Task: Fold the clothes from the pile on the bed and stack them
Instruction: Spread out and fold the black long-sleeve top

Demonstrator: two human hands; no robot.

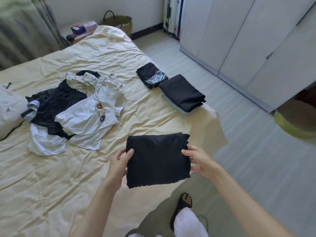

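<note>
Both hands pinch one folded black garment (pixel 158 159) by its side edges, the left hand (pixel 119 164) with thumb on top and fingers under, the right hand (pixel 199 161) likewise, holding it above the near corner of the bed (pixel 68 177) with its creased pale yellow sheet. The unfolded pile (pixel 71 110) of white and dark clothes lies further left. Two folded stacks (pixel 183 93) sit at the bed's right edge. Beyond: pale tiled floor (pixel 256 159), white wardrobe (pixel 248 40), and a woven basket (pixel 119 21) whose contents cannot be seen

hands (pixel 159 161) gripping folded black garment (pixel 158 159), bed (pixel 51 177)
</note>
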